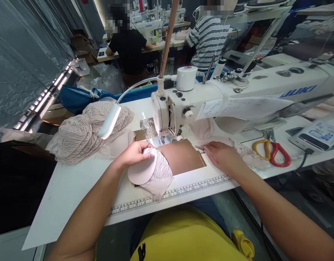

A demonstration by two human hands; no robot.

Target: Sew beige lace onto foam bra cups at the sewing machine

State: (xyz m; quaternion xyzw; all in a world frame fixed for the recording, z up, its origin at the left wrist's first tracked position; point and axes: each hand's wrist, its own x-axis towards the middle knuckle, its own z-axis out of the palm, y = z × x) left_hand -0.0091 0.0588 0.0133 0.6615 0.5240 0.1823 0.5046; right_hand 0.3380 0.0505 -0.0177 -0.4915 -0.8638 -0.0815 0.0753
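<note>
My left hand [137,156] pinches a pale pink bra cup [141,169] with lace fabric [162,174] along its right side, just in front of the sewing machine's needle area. Thumb and fingers are closed on the cup's upper edge. To the right, my right hand [220,154] is closed around a small metal tool [199,147] with thin pointed tips facing left; most of it is hidden in the fingers, so its kind is unclear. Between the hands lies a brown sheet [180,156] on the white table [82,188].
A white sewing machine [218,98] stands behind my hands, with a lamp [109,121] at its left. Lace fabric [77,134] is heaped at the left. Scissors [272,152] with orange and red handles lie at the right near a phone [313,141]. Two people sit farther back.
</note>
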